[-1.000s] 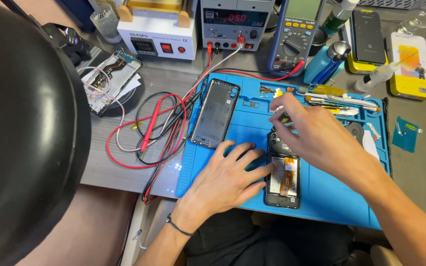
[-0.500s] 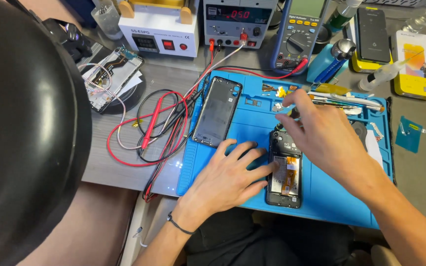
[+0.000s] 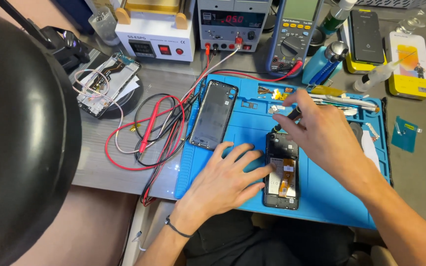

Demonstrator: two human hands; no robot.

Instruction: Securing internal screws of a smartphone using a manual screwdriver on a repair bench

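An opened black phone (image 3: 282, 189) with its back off lies on a blue work mat (image 3: 331, 197), its battery and orange flex cable showing. My left hand (image 3: 225, 180) rests flat on the mat with its fingertips against the phone's left edge. My right hand (image 3: 321, 133) is above the phone's top end, pinching a small black-handled tool (image 3: 288, 117) whose tip points down at the phone. A separate black back cover (image 3: 214, 114) lies on the mat to the left.
Red and black probe leads (image 3: 144, 138) loop left of the mat. A bench power supply (image 3: 230, 22), a multimeter (image 3: 294, 37), a white heater box (image 3: 156, 37) and a blue bottle (image 3: 324, 61) stand behind. A large black lamp shade (image 3: 20, 148) fills the left. Tweezers (image 3: 343, 101) and small parts lie along the mat's top.
My right hand has shifted slightly along the top of the phone with the tool. The left hand stays pressed against the phone's side.
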